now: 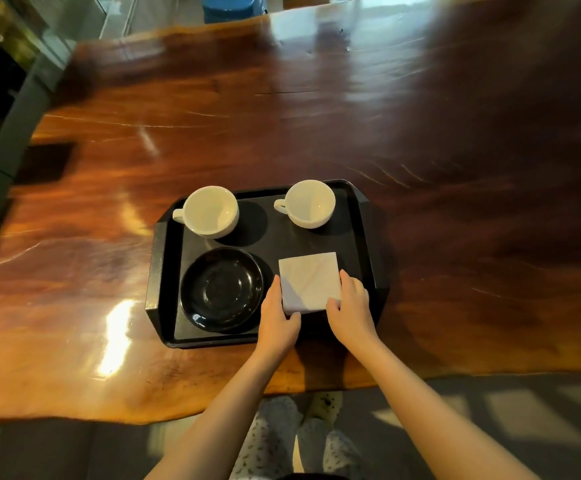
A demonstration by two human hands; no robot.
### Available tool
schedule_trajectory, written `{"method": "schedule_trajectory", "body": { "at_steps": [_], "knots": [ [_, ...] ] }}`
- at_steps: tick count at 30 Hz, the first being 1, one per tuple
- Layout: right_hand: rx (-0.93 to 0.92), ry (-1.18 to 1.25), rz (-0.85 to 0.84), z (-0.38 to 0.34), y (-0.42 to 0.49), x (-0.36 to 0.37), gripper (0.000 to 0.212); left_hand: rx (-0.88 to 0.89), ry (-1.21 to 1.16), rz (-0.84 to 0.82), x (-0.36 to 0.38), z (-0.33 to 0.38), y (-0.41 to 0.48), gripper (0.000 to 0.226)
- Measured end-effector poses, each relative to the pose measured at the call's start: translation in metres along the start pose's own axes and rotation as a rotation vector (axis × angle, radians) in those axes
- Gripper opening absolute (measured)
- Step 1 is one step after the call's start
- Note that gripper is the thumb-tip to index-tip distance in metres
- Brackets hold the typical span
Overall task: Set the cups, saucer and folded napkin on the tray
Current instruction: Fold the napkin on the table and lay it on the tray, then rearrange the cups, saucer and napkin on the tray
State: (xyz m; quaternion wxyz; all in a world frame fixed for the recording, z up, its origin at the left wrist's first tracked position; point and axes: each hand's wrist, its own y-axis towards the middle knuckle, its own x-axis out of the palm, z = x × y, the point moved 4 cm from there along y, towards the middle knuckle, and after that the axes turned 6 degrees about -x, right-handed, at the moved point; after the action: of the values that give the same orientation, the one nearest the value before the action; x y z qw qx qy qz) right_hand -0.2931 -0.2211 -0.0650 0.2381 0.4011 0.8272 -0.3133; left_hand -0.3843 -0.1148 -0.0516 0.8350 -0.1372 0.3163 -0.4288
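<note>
A black tray (164,258) lies on the wooden table near its front edge. Two white cups stand at the tray's far side, one on the left (210,211) and one on the right (310,203), both upright with handles to the left. A black saucer (222,289) rests at the near left of the tray. At the near right lies a folded white napkin (309,280). My left hand (278,315) holds the napkin's left near corner, and my right hand (349,306) holds its right near corner; both sets of fingers touch its edges.
The glossy wooden table (282,116) stretches far beyond the tray, with a wavy front edge. A blue stool (233,6) stands past the far edge. A grey shelf unit (8,98) is at the left. My legs and feet show below the table edge.
</note>
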Motion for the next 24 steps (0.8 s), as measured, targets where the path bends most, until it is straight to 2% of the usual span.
{"method": "schedule_trajectory", "body": {
  "at_steps": [8,14,24],
  "knots": [
    [-0.058,0.014,0.018,0.006,-0.009,-0.003,0.062,-0.024,-0.014,0.112,-0.005,-0.012,-0.007,0.058],
    [-0.050,0.007,0.035,0.007,-0.008,-0.004,0.055,-0.049,-0.042,0.166,-0.003,-0.014,-0.008,0.046],
    [-0.053,0.007,0.061,0.007,-0.012,-0.005,0.051,-0.039,-0.057,0.182,-0.002,-0.015,-0.010,0.043]
  ]
}}
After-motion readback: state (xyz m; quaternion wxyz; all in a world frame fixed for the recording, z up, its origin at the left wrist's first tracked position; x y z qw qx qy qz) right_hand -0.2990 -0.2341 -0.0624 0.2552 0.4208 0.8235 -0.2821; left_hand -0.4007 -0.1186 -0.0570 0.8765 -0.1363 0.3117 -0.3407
